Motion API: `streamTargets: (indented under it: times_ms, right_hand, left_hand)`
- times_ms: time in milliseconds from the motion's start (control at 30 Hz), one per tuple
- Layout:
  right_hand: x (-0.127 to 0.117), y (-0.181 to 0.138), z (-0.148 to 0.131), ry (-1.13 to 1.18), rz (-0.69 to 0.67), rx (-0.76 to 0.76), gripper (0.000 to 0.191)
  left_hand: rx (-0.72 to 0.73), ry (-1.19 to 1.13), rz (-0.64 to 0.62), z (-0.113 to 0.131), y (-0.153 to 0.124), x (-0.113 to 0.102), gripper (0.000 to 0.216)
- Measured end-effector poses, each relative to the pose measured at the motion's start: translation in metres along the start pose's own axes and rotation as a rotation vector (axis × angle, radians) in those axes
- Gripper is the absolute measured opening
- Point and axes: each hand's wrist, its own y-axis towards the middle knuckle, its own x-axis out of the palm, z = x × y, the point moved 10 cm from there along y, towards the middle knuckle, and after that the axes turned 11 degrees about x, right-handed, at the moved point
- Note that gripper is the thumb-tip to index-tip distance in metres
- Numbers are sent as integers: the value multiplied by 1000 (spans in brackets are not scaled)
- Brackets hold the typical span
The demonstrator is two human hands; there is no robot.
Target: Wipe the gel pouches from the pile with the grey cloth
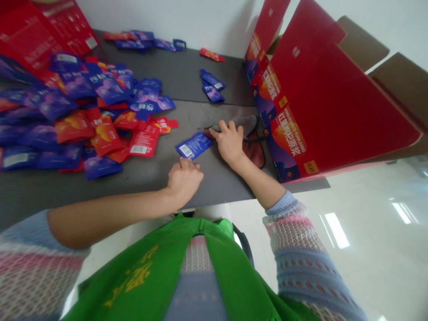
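A blue pouch [194,145] with a white barcode label lies flat on the grey table. My left hand [185,182] is closed, its curled fingers at the pouch's near edge; whatever they may hold is hidden. Over the pouch's far right end, my right hand [230,141] has its fingers spread, the index finger resting near the narrow tip. Beside and partly behind the right hand lies a dark item with black edging and a reddish-brown part [256,154]; its kind is unclear.
To the left spreads a large heap of blue and red pouches [103,129]. More blue pouches [213,84] and a red pouch [212,55] lie farther back. Open red cartons [321,102] stand along the right side, and another red carton [43,31] is at the back left.
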Motion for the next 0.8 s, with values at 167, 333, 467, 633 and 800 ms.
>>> streamTargets:
  times_ms: [167,333,467,633,800]
  right_hand:
    - [7,5,15,-4,4,101,45]
    - [-3,7,35,71,32,142,45]
    - [-7,-5,15,179,52,-96,46]
    - [-7,-38,-54,254,49,-605,48]
    - [-3,-34,-67,231,8,-611,42]
  left_hand:
    - [0,-12,-18,0,0,3,50]
    - [-36,-5,-29,-2,-2,5,49]
    - [-25,-12,-8,-1,0,3,48]
    - [-10,-59,2,-2,1,5,49]
    - [-7,-63,13,-3,1,4,50]
